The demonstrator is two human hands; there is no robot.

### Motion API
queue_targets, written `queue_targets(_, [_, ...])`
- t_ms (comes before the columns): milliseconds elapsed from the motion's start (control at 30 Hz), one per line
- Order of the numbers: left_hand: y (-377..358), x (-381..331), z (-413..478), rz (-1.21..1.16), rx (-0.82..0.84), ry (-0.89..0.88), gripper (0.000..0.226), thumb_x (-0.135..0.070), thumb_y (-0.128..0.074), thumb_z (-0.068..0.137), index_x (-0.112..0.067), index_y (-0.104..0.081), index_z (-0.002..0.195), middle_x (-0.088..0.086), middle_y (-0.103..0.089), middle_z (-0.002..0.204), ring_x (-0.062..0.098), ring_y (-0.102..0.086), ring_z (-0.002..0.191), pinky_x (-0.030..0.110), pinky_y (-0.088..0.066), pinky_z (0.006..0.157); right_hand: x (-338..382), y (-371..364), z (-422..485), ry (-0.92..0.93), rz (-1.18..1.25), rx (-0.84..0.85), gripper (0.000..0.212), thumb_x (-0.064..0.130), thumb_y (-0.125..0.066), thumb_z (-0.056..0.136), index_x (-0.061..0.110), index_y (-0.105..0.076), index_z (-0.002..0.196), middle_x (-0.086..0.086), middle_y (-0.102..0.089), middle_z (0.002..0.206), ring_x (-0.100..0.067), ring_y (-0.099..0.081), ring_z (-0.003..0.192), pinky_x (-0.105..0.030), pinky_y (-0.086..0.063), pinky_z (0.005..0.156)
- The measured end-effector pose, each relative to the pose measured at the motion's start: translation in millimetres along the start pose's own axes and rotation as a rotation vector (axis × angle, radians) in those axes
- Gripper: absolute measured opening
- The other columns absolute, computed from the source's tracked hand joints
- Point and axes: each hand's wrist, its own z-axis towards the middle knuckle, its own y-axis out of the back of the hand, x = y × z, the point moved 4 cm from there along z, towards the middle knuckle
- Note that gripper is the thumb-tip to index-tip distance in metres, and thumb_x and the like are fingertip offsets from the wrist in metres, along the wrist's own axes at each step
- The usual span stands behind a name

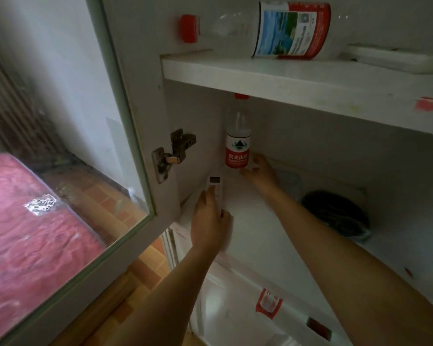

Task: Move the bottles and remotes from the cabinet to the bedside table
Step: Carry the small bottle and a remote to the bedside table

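In the white cabinet, a water bottle (238, 143) with a red cap and red label stands upright at the back left of the lower shelf (258, 208). My right hand (259, 169) reaches to its base, fingers curling round the bottom of the label. A white remote (216, 186) lies near the shelf's left wall; my left hand (210, 221) lies over it, fingers curled round its lower half. On the upper shelf (285, 76) a large bottle (273, 28) with a red cap lies on its side, with a flat white remote-like thing (395, 58) to its right.
The glass cabinet door (85, 146) stands open on the left, close to my left arm. A dark round object (335, 213) lies at the right of the lower shelf. A red bed cover (23, 233) and tiled floor show through the glass.
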Motion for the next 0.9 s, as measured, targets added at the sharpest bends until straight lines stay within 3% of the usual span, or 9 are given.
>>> queue_targets(167, [-1,0,-1,-0.007,-0.022,-0.009,0.060,-0.010,-0.053,0.079,-0.013,-0.033,0.135,0.013,-0.048,0.130,0.028,-0.050,0.113,0.031,-0.043,0.087,6,-12,24,-0.013,0.060,-0.003,0.060,0.019,-0.069,0.079,0.009,-0.039,0.131,-0.013,-0.048,0.136,-0.029,-0.048,0.121,-0.036,-0.041,0.096])
queue_targets(400, [-1,0,0,0.008,-0.041,-0.018,0.061,-0.010,-0.053,0.078,-0.014,-0.033,0.135,0.012,-0.049,0.127,0.028,-0.052,0.108,0.030,-0.044,0.082,3,-23,46,-0.041,0.093,-0.113,0.065,0.016,-0.073,0.075,0.003,-0.036,0.127,-0.017,-0.051,0.132,-0.030,-0.051,0.117,-0.030,-0.041,0.087])
queue_targets(767, [-2,1,1,0.014,-0.028,-0.031,0.063,-0.011,-0.054,0.078,-0.013,-0.031,0.136,0.011,-0.047,0.131,0.027,-0.050,0.112,0.032,-0.045,0.086,4,-19,31,0.004,0.103,-0.166,0.054,0.013,-0.071,0.076,0.003,-0.043,0.121,-0.016,-0.055,0.126,-0.026,-0.054,0.111,-0.026,-0.041,0.081])
queue_targets(900, [-3,4,2,0.014,-0.020,-0.030,0.062,-0.011,-0.053,0.078,-0.013,-0.032,0.135,0.012,-0.048,0.129,0.028,-0.051,0.109,0.033,-0.046,0.084,7,-11,17,0.024,0.060,-0.166,0.048,0.014,-0.072,0.076,0.003,-0.047,0.116,-0.015,-0.058,0.121,-0.017,-0.054,0.095,-0.027,-0.043,0.077])
